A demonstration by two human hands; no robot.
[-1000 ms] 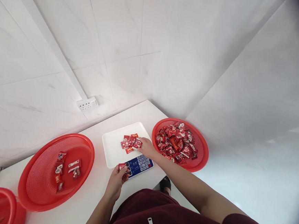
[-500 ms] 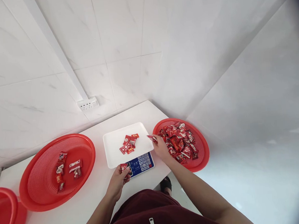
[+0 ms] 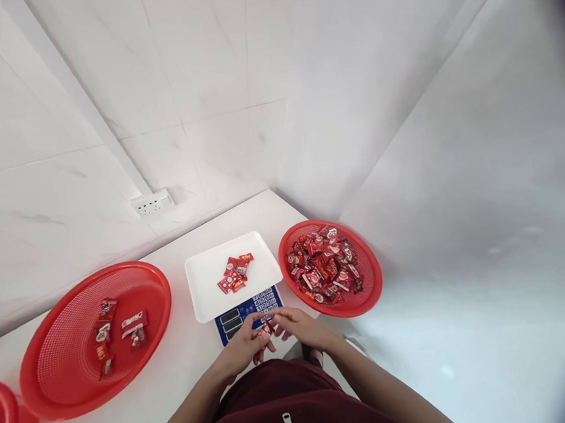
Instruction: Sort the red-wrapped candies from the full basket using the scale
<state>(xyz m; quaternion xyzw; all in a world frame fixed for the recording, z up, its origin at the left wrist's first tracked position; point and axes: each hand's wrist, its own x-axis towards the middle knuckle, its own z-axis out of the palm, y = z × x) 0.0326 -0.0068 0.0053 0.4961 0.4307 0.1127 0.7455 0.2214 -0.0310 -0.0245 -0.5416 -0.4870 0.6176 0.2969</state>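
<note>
While the left hand (image 3: 243, 345) pinches red packaging (image 3: 267, 329), the half-curled right hand (image 3: 302, 324) hides whether it grips.

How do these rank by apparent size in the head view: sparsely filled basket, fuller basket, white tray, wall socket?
Largest to smallest:
1. Sparsely filled basket
2. Fuller basket
3. White tray, only somewhat smaller
4. Wall socket

R hand (image 3: 300, 327) gone from tray's (image 3: 207, 276) R edge to nr worktop's (image 3: 188, 349) front edge. L hand (image 3: 238, 346) shifted R, now beside it.
</note>
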